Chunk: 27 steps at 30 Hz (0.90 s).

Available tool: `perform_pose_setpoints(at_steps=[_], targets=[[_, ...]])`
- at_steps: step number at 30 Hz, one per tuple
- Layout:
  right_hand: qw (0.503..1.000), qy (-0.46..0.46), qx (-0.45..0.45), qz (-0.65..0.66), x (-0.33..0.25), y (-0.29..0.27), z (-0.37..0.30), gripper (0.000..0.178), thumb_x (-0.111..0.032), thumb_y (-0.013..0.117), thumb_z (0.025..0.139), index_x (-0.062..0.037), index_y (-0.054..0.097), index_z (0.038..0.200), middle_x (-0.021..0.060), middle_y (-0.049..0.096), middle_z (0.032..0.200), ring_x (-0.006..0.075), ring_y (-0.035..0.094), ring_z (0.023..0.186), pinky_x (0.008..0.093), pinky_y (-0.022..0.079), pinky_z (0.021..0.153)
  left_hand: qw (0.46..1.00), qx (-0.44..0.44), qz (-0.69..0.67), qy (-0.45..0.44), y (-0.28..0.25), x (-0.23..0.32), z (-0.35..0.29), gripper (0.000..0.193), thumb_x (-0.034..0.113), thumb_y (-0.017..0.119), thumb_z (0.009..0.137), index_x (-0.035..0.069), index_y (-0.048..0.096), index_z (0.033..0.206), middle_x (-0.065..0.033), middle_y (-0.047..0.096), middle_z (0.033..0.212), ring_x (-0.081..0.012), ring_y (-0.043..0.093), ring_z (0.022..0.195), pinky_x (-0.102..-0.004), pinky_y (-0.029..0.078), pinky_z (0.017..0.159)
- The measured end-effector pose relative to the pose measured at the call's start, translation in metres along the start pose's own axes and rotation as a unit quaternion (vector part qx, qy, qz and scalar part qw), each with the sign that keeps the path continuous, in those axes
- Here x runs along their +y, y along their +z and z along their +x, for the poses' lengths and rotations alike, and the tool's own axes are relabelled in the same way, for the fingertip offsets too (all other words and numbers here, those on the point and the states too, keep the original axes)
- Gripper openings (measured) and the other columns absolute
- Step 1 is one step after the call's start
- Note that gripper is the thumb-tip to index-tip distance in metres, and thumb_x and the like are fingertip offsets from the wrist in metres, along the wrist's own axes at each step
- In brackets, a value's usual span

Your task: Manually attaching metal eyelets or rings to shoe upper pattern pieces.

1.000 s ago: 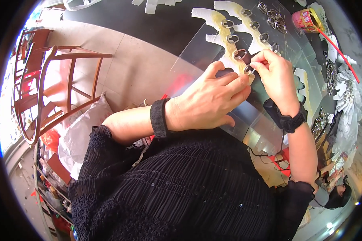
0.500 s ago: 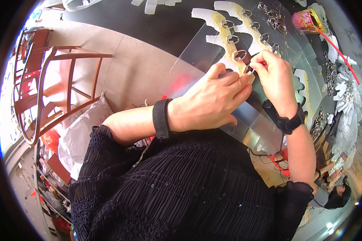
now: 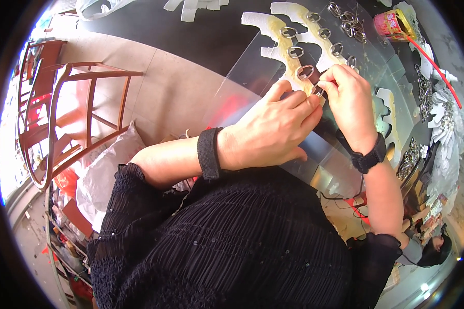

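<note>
A white cut-out strip [image 3: 271, 52] with yellowish glue along one edge runs toward me, with several oval metal rings [image 3: 296, 51] set along it. At its near end, another metal ring [image 3: 317, 91] stands between my hands. My right hand [image 3: 349, 98] pinches this ring between thumb and forefinger. My left hand [image 3: 273, 126] is curled at the strip's near end, its fingertips against the strip beside the ring and its thumb lower down; its palm hides what lies beneath. A second white strip [image 3: 288, 8] with similar rings lies parallel on the right.
Clear plastic sheets [image 3: 242, 77] lie under the strips on the dark table [image 3: 191, 44]. Loose rings [image 3: 351, 26] are heaped beyond. A pink-and-yellow tin [image 3: 387, 26] with a red stick [image 3: 438, 72] stands at far right. A wooden chair [image 3: 90, 103] is at left; another person [image 3: 433, 250] sits lower right.
My right wrist has turned slightly and its fingers have shifted a little left and down at the ring. The ring is tilted differently. My left hand has barely moved.
</note>
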State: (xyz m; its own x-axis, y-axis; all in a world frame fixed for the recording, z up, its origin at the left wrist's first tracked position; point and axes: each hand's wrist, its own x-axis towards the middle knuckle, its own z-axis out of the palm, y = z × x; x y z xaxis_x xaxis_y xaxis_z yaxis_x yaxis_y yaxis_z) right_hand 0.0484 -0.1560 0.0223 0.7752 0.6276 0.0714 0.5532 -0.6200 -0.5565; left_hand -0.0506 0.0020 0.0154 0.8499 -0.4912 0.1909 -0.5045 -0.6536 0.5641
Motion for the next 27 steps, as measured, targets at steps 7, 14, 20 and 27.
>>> perform_pose_setpoints(at_steps=[7,14,20,27], targets=[[0.998,-0.017,0.052,-0.017,-0.001,0.010,-0.003,0.006,0.004,0.056,0.075,0.0006,0.056,0.080,0.0162,0.058,0.079,0.0371,0.057,0.075,0.0420,0.046,0.066,1.000,0.014,0.015,0.021,0.002,0.004,-0.001,0.084,0.036,0.080,0.053,-0.004,0.051,0.121,-0.0112,0.052,0.119,-0.0229,0.050,0.106,-0.0439,0.031,0.100],[0.989,-0.034,0.068,-0.124,-0.005,0.020,-0.005,0.007,-0.008,0.055,0.076,-0.0009,0.056,0.078,0.0167,0.058,0.083,0.0312,0.062,0.079,0.0399,0.052,0.068,0.992,-0.052,0.113,-0.005,-0.004,0.020,0.001,0.078,0.042,0.078,0.059,-0.002,0.052,0.118,-0.0115,0.049,0.121,-0.0234,0.044,0.106,-0.0447,0.026,0.099],[0.992,-0.020,0.122,-0.028,0.000,0.015,-0.011,0.011,-0.006,0.056,0.077,-0.0005,0.056,0.086,0.0185,0.056,0.087,0.0330,0.060,0.077,0.0402,0.050,0.068,0.992,-0.074,0.101,0.026,-0.012,0.021,0.007,0.074,0.040,0.076,0.065,0.003,0.050,0.123,-0.0168,0.046,0.123,-0.0283,0.043,0.107,-0.0442,0.028,0.096],[0.949,0.164,0.166,0.210,0.041,-0.068,-0.091,0.020,-0.008,0.059,0.088,-0.0060,0.051,0.106,0.0027,0.059,0.089,0.0080,0.055,0.072,0.0231,0.047,0.061,0.998,-0.048,0.049,0.001,-0.021,0.012,0.009,0.072,0.042,0.073,0.071,0.005,0.048,0.127,-0.0147,0.049,0.124,-0.0321,0.044,0.113,-0.0437,0.030,0.098]])
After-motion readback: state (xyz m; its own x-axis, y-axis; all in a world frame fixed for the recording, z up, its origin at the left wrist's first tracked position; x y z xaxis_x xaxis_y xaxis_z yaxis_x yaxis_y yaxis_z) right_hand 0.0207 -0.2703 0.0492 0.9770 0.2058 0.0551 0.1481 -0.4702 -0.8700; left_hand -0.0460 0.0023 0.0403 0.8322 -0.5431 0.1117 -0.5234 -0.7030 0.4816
